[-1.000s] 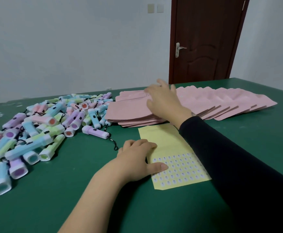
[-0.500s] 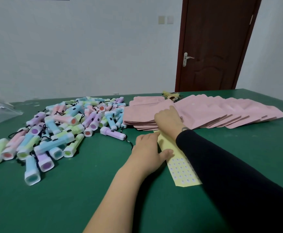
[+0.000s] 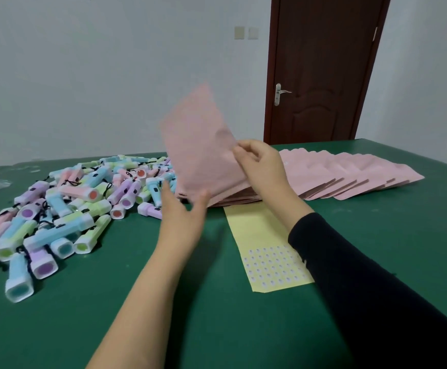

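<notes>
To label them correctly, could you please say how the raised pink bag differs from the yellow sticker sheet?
The pink bag is held up, tilted, in the right hand; the yellow sticker sheet lies flat on the table. The bag is plain; the sheet carries rows of small dots. Both are thin.

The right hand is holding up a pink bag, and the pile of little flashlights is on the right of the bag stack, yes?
No. In the head view the flashlights lie left of the bag stack, not right. The right hand does hold up a pink bag.
</notes>
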`<state>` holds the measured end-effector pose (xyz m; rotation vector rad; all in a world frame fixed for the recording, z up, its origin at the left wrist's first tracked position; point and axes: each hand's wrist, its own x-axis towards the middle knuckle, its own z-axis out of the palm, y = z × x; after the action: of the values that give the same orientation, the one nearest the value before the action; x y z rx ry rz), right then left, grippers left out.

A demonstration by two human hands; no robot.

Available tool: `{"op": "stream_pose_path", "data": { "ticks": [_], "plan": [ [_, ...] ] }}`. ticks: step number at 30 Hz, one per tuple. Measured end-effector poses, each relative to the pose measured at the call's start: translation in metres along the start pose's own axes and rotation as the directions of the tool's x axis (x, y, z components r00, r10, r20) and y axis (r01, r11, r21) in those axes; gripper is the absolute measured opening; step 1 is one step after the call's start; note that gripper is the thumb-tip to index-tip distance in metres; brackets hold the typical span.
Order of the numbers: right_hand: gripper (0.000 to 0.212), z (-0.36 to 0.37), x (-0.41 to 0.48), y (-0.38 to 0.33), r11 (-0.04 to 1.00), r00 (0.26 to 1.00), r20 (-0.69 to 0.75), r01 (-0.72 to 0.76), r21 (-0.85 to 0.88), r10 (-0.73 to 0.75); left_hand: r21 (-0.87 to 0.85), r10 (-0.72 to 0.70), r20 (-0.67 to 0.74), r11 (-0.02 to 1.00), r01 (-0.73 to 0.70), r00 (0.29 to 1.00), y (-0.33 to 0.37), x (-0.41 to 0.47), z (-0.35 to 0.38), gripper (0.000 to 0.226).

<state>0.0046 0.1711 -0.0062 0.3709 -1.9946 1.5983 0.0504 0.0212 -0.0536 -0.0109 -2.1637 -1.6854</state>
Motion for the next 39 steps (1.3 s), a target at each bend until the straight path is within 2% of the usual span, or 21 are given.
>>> {"op": "stream_pose_path", "data": {
  "ticks": [2, 4, 5, 7, 8, 9, 11, 14, 15, 16, 18, 19, 21, 27, 31, 39],
  "plan": [
    [0.007, 0.004, -0.012, -0.004, 0.973, 0.990, 0.082, -0.128, 0.191, 0.114, -0.129, -0.085, -0.079, 0.989, 0.075, 0.993, 0.000, 0.004, -0.009, 0.066],
    [0.007, 0.009, -0.021, 0.000, 0.900, 0.959, 0.158, -0.278, 0.336, 0.237, -0.224, -0.150, -0.122, 0.967, 0.120, 0.981, -0.001, 0.008, -0.016, 0.041],
    [0.013, 0.011, -0.024, 0.003, 0.822, 0.928, 0.218, -0.370, 0.433, 0.303, -0.284, -0.187, -0.140, 0.948, 0.142, 0.972, -0.001, 0.008, -0.018, 0.032],
    [0.018, 0.017, -0.032, 0.006, 0.594, 0.840, 0.413, -0.541, 0.595, 0.352, -0.429, -0.256, -0.176, 0.889, 0.159, 0.951, -0.001, 0.008, -0.020, 0.029],
    [0.013, 0.020, -0.036, 0.007, 0.528, 0.804, 0.491, -0.592, 0.609, 0.336, -0.496, -0.281, -0.186, 0.854, 0.157, 0.942, 0.000, 0.008, -0.021, 0.031],
    [0.008, 0.024, -0.040, 0.008, 0.518, 0.780, 0.535, -0.620, 0.589, 0.325, -0.536, -0.293, -0.187, 0.831, 0.152, 0.938, 0.000, 0.008, -0.020, 0.033],
    [0.005, 0.033, -0.047, 0.007, 0.555, 0.771, 0.529, -0.628, 0.545, 0.353, -0.489, -0.305, -0.184, 0.853, 0.182, 0.934, -0.001, 0.007, -0.017, 0.037],
    [0.013, 0.040, -0.052, 0.005, 0.630, 0.814, 0.418, -0.579, 0.518, 0.404, -0.230, -0.298, -0.305, 0.945, 0.234, 0.904, 0.000, 0.002, -0.012, 0.064],
    [0.014, 0.040, -0.052, 0.005, 0.651, 0.827, 0.390, -0.560, 0.512, 0.405, -0.084, -0.209, -0.362, 0.978, 0.191, 0.909, 0.001, -0.001, -0.012, 0.069],
    [0.015, 0.040, -0.051, 0.004, 0.665, 0.837, 0.374, -0.545, 0.511, 0.399, 0.061, -0.065, -0.374, 0.994, 0.095, 0.925, 0.001, -0.003, -0.011, 0.065],
    [0.019, 0.039, -0.050, 0.001, 0.666, 0.848, 0.381, -0.527, 0.528, 0.368, 0.226, 0.191, -0.241, 0.964, -0.136, 0.951, 0.004, -0.005, -0.008, 0.039],
    [0.023, 0.039, -0.050, 0.000, 0.666, 0.851, 0.390, -0.520, 0.535, 0.352, 0.254, 0.251, -0.159, 0.945, -0.207, 0.955, 0.005, -0.007, -0.005, 0.028],
    [0.029, 0.039, -0.051, -0.002, 0.688, 0.858, 0.391, -0.505, 0.521, 0.333, 0.249, 0.288, -0.091, 0.933, -0.258, 0.953, 0.007, -0.009, -0.002, 0.025],
    [0.033, 0.039, -0.053, -0.003, 0.719, 0.845, 0.441, -0.506, 0.476, 0.303, 0.114, 0.220, -0.099, 0.971, -0.209, 0.970, 0.007, -0.007, -0.007, 0.024],
    [0.051, 0.037, -0.054, -0.004, 0.738, 0.842, 0.480, -0.483, 0.471, 0.246, 0.041, 0.207, -0.065, 0.978, -0.205, 0.976, 0.010, -0.008, -0.009, 0.014],
    [0.033, 0.037, -0.055, -0.004, 0.757, 0.861, 0.431, -0.466, 0.458, 0.269, 0.041, 0.229, -0.039, 0.973, -0.227, 0.973, 0.010, -0.006, -0.010, 0.009]
  ]
}}
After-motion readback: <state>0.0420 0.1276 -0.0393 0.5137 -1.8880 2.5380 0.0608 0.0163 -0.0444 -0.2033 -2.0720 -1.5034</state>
